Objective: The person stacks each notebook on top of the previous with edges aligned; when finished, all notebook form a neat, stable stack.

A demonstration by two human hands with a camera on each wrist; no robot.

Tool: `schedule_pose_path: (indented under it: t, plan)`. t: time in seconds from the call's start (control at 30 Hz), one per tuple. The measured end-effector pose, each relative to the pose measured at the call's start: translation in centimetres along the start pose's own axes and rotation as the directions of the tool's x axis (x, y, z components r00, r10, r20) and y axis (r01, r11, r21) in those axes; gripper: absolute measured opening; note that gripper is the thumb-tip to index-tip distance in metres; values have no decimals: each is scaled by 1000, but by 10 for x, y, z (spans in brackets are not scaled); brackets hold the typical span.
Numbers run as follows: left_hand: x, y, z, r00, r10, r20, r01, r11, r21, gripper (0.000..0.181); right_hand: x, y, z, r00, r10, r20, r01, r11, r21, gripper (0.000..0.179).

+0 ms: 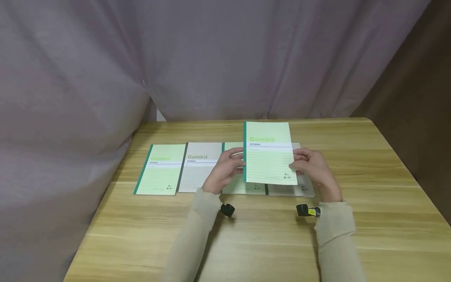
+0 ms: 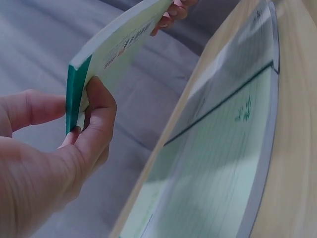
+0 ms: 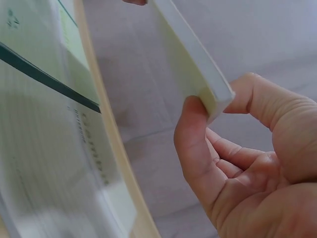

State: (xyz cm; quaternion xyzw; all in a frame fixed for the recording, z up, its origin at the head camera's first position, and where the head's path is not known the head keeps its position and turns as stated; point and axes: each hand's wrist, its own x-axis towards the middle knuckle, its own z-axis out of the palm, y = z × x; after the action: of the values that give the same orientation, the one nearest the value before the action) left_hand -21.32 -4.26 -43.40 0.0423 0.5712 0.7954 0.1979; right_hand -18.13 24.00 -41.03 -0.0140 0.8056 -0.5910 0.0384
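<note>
Both hands hold up a pale green notebook [image 1: 269,162] with a darker green spine, raised above the table. My left hand [image 1: 225,168] pinches its spine edge; in the left wrist view the thumb and fingers grip the green spine [image 2: 77,96]. On the opposite edge, my right hand [image 1: 315,170] pinches the pages between thumb and fingers, seen closely in the right wrist view at the notebook's corner [image 3: 220,101]. Beneath it lie another green notebook [image 1: 232,188] and a grey notebook [image 1: 306,188], both partly covered by the raised one and the hands.
Left of these, a green notebook [image 1: 160,172] and a grey notebook [image 1: 197,172] lie side by side in the same row. The wooden table [image 1: 264,243] has its far edge near a grey curtain [image 1: 211,58]. Each wrist carries a small black camera [image 1: 228,210].
</note>
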Motion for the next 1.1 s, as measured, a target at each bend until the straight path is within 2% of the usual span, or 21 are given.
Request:
schedule_pose_path:
  t: [0.23,0.4,0.53,0.87,1.1]
  plan:
    - [-5,2,-16,999,7,-38,-6,999,43,56,4,-1,19,1000,-2,22,1,998,58,51]
    - [-4,2,-23,999,13,-36,-11,998,62,55,7,-1,26,999,5,36,-7,998,60,50]
    - [-5,0,-31,999,-11,-40,15,996,91,56,9,0,33,998,20,58,-23,998,63,51]
    - [-5,1,-51,997,-62,-48,68,990,127,56,15,6,52,995,35,94,-36,999,6,53]
    - [-6,0,-62,997,-60,-44,65,987,145,54,18,8,63,993,54,106,-54,999,-5,53]
